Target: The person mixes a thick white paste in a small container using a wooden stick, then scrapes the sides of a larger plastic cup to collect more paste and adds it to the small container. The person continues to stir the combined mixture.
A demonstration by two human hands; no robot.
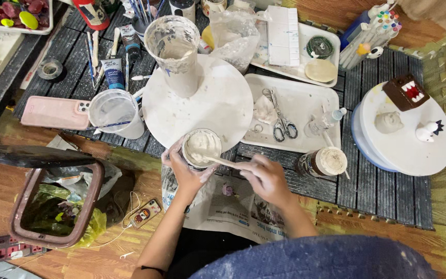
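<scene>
Small jar of pale paste held at the near edge of the round white board, wooden stick in it

Left hand (184, 173) has its fingers wrapped closed around the paste jar (201, 148); right hand (267, 178) pinches the wooden stick (222, 160), tip sunk in the paste. Jar judged light, rigid, likely slick with smears: best gripped round the side wall. Paste looks thick and soft. On the round white board (218, 106) a smeared vase (174, 51) stands close behind; clear plastic cup (115, 112) left, scissors (282, 124) on the tray (305, 101) right, lidded jar (322, 163) beside the right hand on the dark counter (378, 191)
</scene>
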